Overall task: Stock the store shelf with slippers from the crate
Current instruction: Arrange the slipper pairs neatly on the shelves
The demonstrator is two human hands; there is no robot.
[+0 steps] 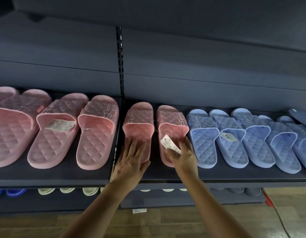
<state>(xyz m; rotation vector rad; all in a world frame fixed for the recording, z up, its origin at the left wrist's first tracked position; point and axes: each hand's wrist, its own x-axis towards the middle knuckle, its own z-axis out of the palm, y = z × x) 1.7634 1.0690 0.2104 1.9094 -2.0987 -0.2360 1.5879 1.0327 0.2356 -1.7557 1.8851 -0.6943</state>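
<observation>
On the dark shelf (pixel 62 176), between the other pink slippers (pixel 62 127) and the blue slippers (pixel 203 134), the left pink slipper (pixel 137 121) is pressed at its heel by the left hand (pixel 131 160), fingers (pixel 131 145) straight and spread. The right pink slipper (pixel 171 122) is touched by the right hand (pixel 184 155) beside a paper tag (pixel 167 142); whether the tag is pinched cannot be told.

Retail shop. Dark metal shelf (pixel 45 177) hung on a slotted upright (pixel 120 66), lined in colour-sorted rows with matching pink slippers (pixel 57 134) and blue slippers (pixel 205 140), several bearing barcoded paper tags (pixel 60 126); more pale footwear (pixel 90 190) racked on the tier below.
</observation>
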